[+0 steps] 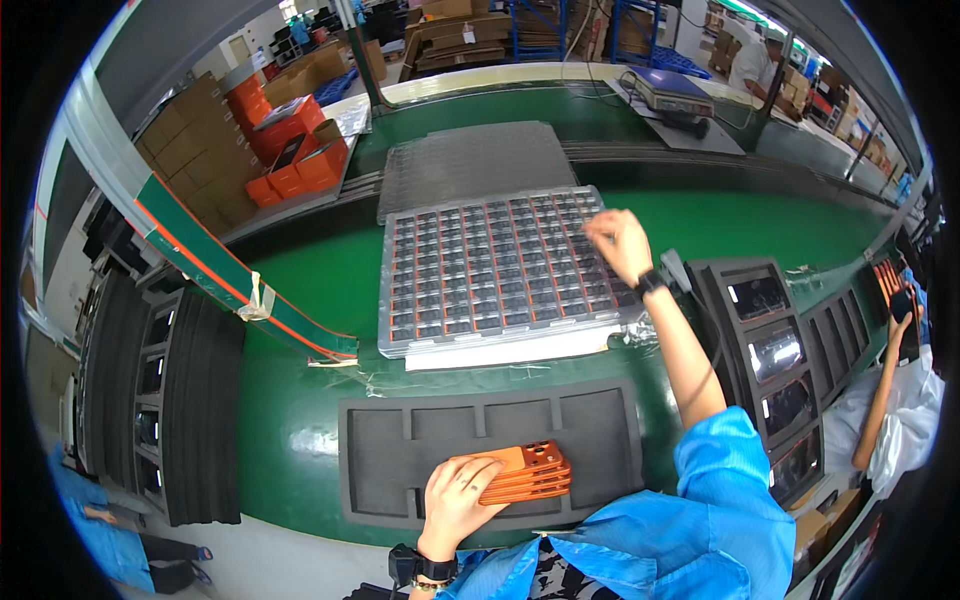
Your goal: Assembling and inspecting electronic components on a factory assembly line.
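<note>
Hands work apart on a green tabletop (300,290). The left hand (455,500) lies palm down on a small stack of orange plates (528,472), fingers curled over its near edge and gripping it; the stack rests on a dark foam insert (400,440) with a row of rectangular pockets, close to the person's body. The right hand (620,243) reaches out to the far right corner of a clear tray (495,268) filled with rows of small dark parts in orange-edged cells; its fingers are bunched downward over the cells, but whether they pinch a part cannot be told. The tray sits on white sheets just beyond the foam insert, and an empty grey tray (470,160) lies behind it. To the right, touching nothing the hands hold, stands a dark rack (775,370) with shiny pieces in its slots. Black foam stacks (190,400) stand at the left edge, orange boxes (290,150) lie farther back on the left, and a scale (668,95) sits on the far side. Another person's arm (885,390) shows at the right rim.
</note>
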Demonstrator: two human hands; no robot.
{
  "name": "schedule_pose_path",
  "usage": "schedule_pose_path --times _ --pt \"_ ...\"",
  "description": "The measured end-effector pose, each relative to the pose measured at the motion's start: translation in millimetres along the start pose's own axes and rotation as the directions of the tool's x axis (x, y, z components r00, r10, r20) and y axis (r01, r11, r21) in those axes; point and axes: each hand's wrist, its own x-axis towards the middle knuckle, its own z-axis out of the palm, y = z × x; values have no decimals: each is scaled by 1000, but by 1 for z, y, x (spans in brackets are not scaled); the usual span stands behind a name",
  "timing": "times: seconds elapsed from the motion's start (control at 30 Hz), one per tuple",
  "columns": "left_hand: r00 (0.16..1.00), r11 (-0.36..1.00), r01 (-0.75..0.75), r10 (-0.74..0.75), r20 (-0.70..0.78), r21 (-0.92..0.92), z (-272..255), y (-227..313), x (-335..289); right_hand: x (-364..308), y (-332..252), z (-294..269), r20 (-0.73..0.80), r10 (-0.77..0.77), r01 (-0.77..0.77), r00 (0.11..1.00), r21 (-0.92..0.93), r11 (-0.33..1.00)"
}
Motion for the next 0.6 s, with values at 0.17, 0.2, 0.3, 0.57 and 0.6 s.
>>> schedule_pose_path --times 0.17,0.2,0.3,0.57,0.6 --pt "995 988 -48 34 94 147 -2 6 20 -82 -41 -40 81 -20 15 996 56 998" --pt "993 985 -41 21 120 169 -2 6 23 -89 -43 -42 111 -16 15 994 18 1000" --pt "981 975 -148 124 147 167 3 3 36 -103 -35 -39 82 -113 118 990 -61 991" --pt "976 983 -182 178 127 25 12 26 57 -105 -47 -45 141 -142 154 980 -79 985" --pt "980 989 -151 149 135 4 14 26 55 -105 -47 -44 148 -132 146 980 -83 986"
